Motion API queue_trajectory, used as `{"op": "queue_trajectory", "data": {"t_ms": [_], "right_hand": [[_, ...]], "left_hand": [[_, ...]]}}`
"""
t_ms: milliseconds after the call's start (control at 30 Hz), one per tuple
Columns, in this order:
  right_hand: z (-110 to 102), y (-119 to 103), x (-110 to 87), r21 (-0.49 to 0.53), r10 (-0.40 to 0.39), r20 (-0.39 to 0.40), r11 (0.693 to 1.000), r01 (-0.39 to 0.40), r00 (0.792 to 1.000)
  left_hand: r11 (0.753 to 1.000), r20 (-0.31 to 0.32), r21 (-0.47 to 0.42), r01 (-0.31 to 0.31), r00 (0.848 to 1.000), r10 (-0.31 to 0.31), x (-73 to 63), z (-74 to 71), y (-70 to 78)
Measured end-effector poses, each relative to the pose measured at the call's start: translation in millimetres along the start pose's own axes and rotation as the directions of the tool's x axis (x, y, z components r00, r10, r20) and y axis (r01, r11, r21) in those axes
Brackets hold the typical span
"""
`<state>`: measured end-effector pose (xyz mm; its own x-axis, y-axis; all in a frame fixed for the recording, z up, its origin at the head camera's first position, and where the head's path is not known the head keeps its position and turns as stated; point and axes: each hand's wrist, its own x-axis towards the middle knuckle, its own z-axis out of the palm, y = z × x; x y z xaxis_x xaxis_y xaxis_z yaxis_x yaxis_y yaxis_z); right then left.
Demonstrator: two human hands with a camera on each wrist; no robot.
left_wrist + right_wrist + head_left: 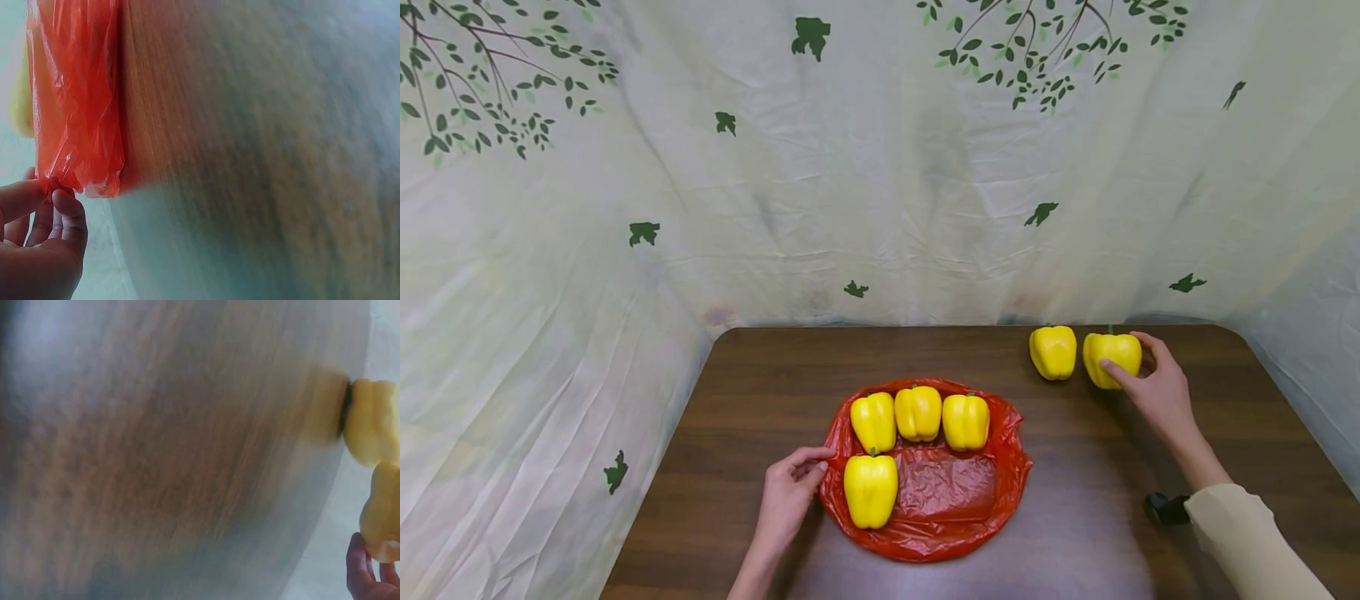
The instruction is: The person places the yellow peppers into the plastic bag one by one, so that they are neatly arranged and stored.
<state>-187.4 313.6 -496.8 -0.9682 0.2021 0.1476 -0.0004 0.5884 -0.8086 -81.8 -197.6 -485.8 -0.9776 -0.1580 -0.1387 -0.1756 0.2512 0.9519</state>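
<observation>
My right hand (1157,392) grips a yellow bell pepper (1111,358) near the table's back right, thumb across its front and fingers round its right side. Just left of it stands another yellow pepper (1052,352). With thumb and forefinger my left hand (790,492) pinches the edge of a round red plastic-covered tray (925,546); the left wrist view shows the crinkled red plastic (81,100) between the fingertips. Inside the tray, three yellow peppers (917,413) form a row along the back, and one more pepper (870,492) sits at the front left.
Brown wood-grain table (760,392) lies under everything. Behind it hangs a pale cloth (880,183) printed with leaves and branches. A black band or strap (1167,509) shows at the right wrist beside the beige sleeve (1247,533).
</observation>
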Motion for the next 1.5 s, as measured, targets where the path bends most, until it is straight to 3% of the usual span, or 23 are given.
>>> {"op": "queue_trajectory", "data": {"t_ms": [200,400,633,833,1267,1500], "right_hand": [[-0.2,-7.7,-8.4,0.012,-0.007,-0.011,1.0,0.008,1.0],[1.5,-13.9,-19.4,0.051,-0.022,-0.026,0.998,0.023,0.999],[6.8,-18.5,-34.0,0.08,-0.034,-0.065,0.996,0.04,0.997],[11.8,-23.2,-45.1,0.093,-0.057,-0.058,0.994,0.062,0.997],[20.6,-36.3,-60.8,0.103,-0.074,-0.046,0.992,0.078,0.996],[27.0,-45.5,-65.6,0.121,-0.099,-0.019,0.987,0.101,0.995]], "left_hand": [[1.0,0.0,0.0,-0.018,1.0,0.018,-6.4,0.6,13.2],[1.0,0.011,0.001,-0.031,0.999,0.031,-7.4,0.7,14.3],[1.0,0.005,0.009,0.009,1.0,-0.009,2.6,1.0,-0.5],[1.0,-0.008,0.005,-0.013,1.0,0.013,10.4,0.8,-17.1],[0.999,-0.014,-0.01,-0.049,0.999,0.049,8.1,-1.3,-19.2],[0.999,-0.014,-0.014,-0.036,0.999,0.036,7.7,-2.5,-18.4]]}}
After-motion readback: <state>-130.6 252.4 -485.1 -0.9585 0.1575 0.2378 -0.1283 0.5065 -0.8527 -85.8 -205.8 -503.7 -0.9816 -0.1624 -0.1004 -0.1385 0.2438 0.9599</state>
